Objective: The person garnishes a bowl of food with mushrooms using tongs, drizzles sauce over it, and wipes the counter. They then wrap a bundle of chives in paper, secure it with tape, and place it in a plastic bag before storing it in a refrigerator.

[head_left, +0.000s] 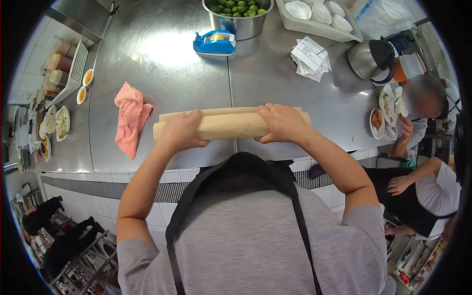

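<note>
Left hand (182, 130) and right hand (281, 123): the grip of each was closed around the brown roll (231, 126), one toward either end. Roll ran crosswise near the middle of the desk's (177, 81) near edge. Pink cloth (130, 119) lay crumpled to its left, apart. Farther in, the blue tape dispenser (215, 47) stood near the metal bowl (243, 26) of green limes.

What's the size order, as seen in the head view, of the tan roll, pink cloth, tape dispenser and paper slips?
1. Tan roll, clearly largest.
2. Pink cloth.
3. Paper slips and tape dispenser: too alike to rank.
</note>
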Motion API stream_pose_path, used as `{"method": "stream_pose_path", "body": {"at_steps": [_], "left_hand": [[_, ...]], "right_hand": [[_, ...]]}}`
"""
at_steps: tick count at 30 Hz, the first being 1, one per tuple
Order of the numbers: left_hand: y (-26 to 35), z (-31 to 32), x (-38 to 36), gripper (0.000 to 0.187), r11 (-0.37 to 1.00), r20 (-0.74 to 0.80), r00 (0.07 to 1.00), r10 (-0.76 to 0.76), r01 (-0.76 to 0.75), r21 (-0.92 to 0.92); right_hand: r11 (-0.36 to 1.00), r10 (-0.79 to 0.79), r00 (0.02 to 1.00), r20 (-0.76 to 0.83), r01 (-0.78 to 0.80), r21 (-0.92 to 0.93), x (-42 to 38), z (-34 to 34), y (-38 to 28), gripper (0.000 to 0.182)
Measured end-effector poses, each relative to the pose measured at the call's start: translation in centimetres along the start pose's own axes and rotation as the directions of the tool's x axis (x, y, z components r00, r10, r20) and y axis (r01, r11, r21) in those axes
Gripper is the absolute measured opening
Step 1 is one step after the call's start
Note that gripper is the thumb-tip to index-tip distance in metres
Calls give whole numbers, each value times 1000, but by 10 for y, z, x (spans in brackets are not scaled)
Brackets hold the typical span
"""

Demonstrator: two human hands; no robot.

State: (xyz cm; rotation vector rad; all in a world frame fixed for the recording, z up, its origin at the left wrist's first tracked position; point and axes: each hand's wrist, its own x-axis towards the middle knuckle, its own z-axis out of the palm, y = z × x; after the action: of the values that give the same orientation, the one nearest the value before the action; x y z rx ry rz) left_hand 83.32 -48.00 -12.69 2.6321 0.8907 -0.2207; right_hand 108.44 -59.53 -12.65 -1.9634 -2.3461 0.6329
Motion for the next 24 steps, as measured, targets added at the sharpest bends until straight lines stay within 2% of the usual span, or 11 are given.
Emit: {"method": "stream_pose_path", "body": {"at_steps": [2,3,5,6,7,8,10,12,16,18,24], "left_hand": [[-23,-11,-15,48,995,78,992,-99,97,27],[-34,-20,-21,48,995,72,993,-99,97,30],[-46,-40,-31,50,964,319,915,-248,202,171],[-37,-49,-29,50,964,318,915,-250,205,168],[-24,-57,-23,58,985,144,978,-151,136,107],[-11,-61,-14,65,996,-42,998,-54,57,62],[13,-36,20,68,961,-289,939,189,-238,-144],[47,-21,43,76,964,-8,989,148,-146,-221],[59,-5,66,82,976,24,980,198,-195,-100],[59,-11,74,84,976,223,963,153,-113,-185],[60,-13,76,79,983,234,961,149,-118,-140]], "right_hand": [[1000,-14,1000,-14,15,2,1,3,1,58],[1000,-20,999,-33,20,2,2,4,3,57],[1000,-28,998,-51,28,9,2,6,4,56],[999,-40,997,-60,41,19,2,6,4,54],[999,-46,997,-58,47,18,2,6,4,54],[999,-49,997,-67,49,-6,2,5,4,54],[998,-59,995,-79,56,-32,2,3,1,54],[989,-60,990,-125,42,-142,0,0,-1,58],[990,-7,998,-68,-3,-142,-1,-2,-1,62],[991,-2,995,-97,-11,-135,-1,0,0,64],[996,-32,984,-175,17,-84,-1,3,3,67]]}}
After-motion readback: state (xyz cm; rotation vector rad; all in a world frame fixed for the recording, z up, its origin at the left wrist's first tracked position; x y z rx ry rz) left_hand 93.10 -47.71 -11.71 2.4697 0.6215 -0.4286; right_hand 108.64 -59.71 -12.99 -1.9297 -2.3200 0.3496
